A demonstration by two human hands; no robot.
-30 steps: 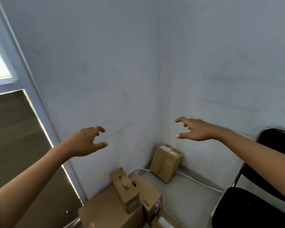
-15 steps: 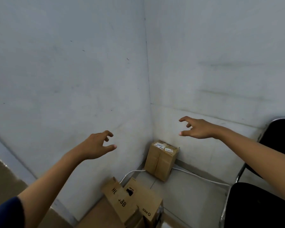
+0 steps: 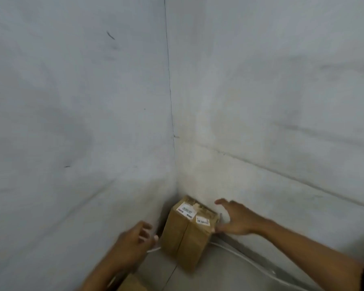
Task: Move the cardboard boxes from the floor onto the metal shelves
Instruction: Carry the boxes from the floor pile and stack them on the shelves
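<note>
A small brown cardboard box (image 3: 186, 234) with two white labels on its top stands on the floor in the corner where two grey walls meet. My left hand (image 3: 132, 243) is just to the box's left, fingers curled and apart, holding nothing. My right hand (image 3: 234, 219) is spread open at the box's upper right corner, its thumb close to or touching the edge. No metal shelf is in view.
A white cable (image 3: 240, 256) runs along the foot of the right wall behind the box. The corner of another cardboard box (image 3: 132, 284) shows at the bottom edge. Grey tiled floor (image 3: 219, 274) lies in front.
Both hands have dropped from chest height down to either side of the corner box. The view has moved closer to the corner; the chair and the other boxes have left the frame.
</note>
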